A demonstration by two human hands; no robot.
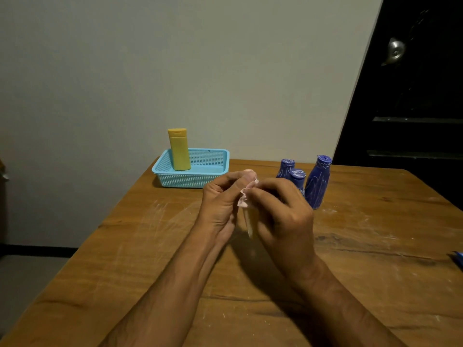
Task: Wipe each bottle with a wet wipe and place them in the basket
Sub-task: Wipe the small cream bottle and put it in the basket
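Over the middle of the table, my left hand [220, 199] grips a small pale yellow bottle [251, 222], mostly hidden between my palms. My right hand [280, 211] pinches a crumpled pinkish wet wipe [244, 199] against the bottle's top. A light blue mesh basket [213, 156] stands at the table's far left edge with a tall yellow bottle [179, 150] upright inside it. Three blue bottles stand to the right of my hands: one at the back [285, 167], one partly hidden behind my right hand [298, 177], and the tallest [319, 181].
The wooden table [150, 246] is scuffed with pale marks. A blue object [458, 256] pokes in at the right edge. A grey wall rises behind the table, and a dark door [413, 96] with a metal knob stands at the back right.
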